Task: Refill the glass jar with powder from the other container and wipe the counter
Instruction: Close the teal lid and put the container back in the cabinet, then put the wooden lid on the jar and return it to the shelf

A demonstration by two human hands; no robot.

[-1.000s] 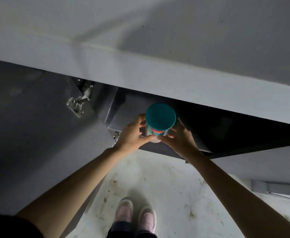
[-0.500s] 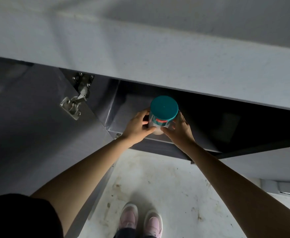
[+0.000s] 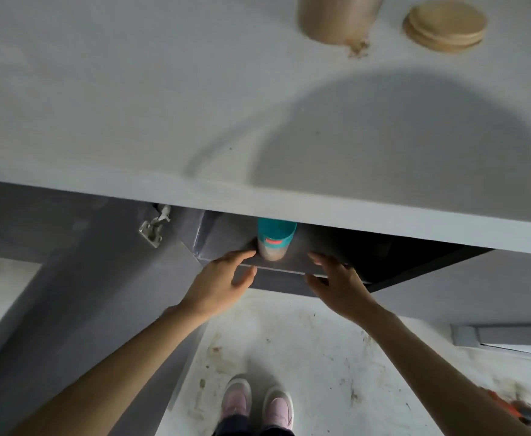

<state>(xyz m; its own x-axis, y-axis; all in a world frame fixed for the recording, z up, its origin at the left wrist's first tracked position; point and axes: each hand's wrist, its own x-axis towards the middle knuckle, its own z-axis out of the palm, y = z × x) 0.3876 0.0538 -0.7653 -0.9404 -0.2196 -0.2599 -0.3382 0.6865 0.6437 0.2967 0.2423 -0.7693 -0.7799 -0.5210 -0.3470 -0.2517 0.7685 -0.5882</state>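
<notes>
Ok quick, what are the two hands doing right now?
Left hand: open, holding nothing, fingers just beside the teal-lidded container.
Right hand: open, holding nothing, off to the container's other side.

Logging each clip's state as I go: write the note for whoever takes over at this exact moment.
Left hand and right hand: open, holding nothing, either side of the teal-lidded container.
Container: upright on the cabinet shelf under the counter, lid on.
Glass jar: on the counter, powder inside, wooden lid off beside it.
Done: refill apparently, container put away.
Left: wipe spilled powder by the jar; lid jar.
</notes>
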